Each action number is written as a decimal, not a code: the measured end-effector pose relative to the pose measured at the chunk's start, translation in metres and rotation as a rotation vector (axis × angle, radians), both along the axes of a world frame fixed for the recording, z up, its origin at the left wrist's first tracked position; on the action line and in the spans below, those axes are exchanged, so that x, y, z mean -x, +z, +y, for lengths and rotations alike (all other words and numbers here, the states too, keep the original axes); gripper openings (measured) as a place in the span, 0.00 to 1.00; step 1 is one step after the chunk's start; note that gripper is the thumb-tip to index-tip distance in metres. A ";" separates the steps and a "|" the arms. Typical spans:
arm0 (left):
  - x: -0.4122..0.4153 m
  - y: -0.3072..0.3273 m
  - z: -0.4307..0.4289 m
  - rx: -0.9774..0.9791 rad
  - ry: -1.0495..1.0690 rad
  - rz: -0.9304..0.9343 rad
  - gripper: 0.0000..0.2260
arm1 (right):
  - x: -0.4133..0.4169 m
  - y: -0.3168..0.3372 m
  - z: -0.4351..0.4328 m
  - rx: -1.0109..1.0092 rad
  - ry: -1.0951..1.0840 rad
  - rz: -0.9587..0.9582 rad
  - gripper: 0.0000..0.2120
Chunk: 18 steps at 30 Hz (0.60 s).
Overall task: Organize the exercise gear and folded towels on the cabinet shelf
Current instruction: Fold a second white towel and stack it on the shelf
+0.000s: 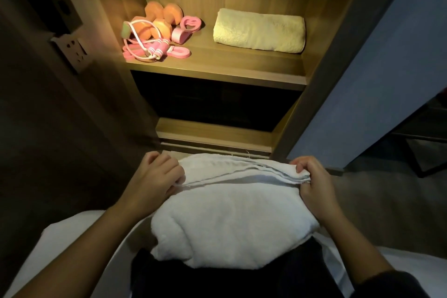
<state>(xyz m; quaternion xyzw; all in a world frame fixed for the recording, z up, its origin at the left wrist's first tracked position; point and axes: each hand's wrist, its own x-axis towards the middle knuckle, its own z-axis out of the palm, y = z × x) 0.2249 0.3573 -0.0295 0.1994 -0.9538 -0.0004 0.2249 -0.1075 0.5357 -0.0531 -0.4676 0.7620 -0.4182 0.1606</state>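
The wooden cabinet (333,19) is standing open in front of the person, with its lit shelf (217,65) glowing warm above dark lower compartments. A thick white towel (232,215) is lying folded across the person's lap, soft and puffy. Its stacked layered edges are facing the cabinet and its long axis is running left to right. On the right half of the shelf a cream towel (260,30) is resting, folded into a plump bundle, its length also lying left to right along the shelf. The left hand (157,174) is curling its grip around the white towel's far left corner and pinching the edge. The right hand (314,179) is holding its grip tight on the stacked layers at the far right corner. On the shelf's left side, orange dumbbells (159,19) are sitting in a cluster with a pink jump rope (145,48) tangled in front of them.
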 end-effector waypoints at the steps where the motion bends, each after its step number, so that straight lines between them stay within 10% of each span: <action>1: -0.001 -0.003 0.002 0.022 -0.010 0.010 0.05 | -0.001 -0.002 0.001 0.018 -0.009 0.034 0.30; 12: -0.006 0.004 -0.021 -0.105 0.205 -0.310 0.07 | 0.007 -0.004 -0.001 -0.032 0.011 -0.124 0.27; 18: -0.008 0.032 -0.043 -0.943 0.276 -0.166 0.06 | 0.024 0.026 -0.014 -0.099 0.065 -0.475 0.23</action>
